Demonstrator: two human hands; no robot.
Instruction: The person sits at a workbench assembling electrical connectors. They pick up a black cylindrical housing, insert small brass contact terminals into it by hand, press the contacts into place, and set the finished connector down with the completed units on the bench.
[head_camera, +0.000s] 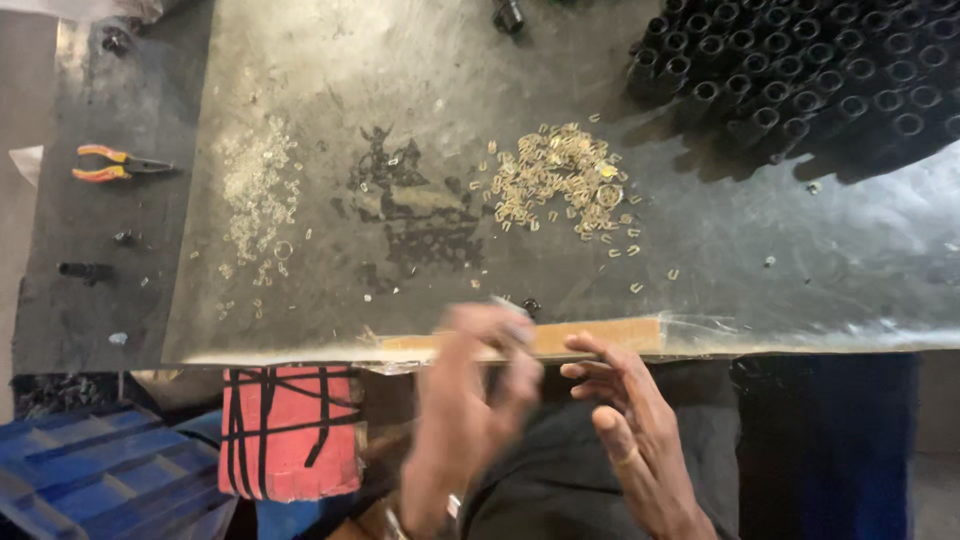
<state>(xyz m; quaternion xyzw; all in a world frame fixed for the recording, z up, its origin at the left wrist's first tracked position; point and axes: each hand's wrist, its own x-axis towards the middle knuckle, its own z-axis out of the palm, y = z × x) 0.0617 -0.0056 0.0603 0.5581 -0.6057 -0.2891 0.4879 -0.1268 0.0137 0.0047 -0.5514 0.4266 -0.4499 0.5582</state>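
My left hand (470, 400) is at the table's near edge, blurred by motion, fingers curled around a small dark and silvery part that I cannot make out clearly. My right hand (630, 430) hovers just right of it with fingers spread and nothing in it. Beyond both hands a pile of small brass-coloured clips (560, 180) lies on the metal-covered table (800, 260). A scatter of small clear rings (260, 195) lies further left. One small black part (531, 304) rests near the edge in front of my left hand.
A dense block of upright black tubes (810, 70) fills the far right corner. Orange-handled pliers (115, 163) lie at far left on the dark bench. A red block with black straps (290, 430) and a blue crate (100, 480) sit below the table edge.
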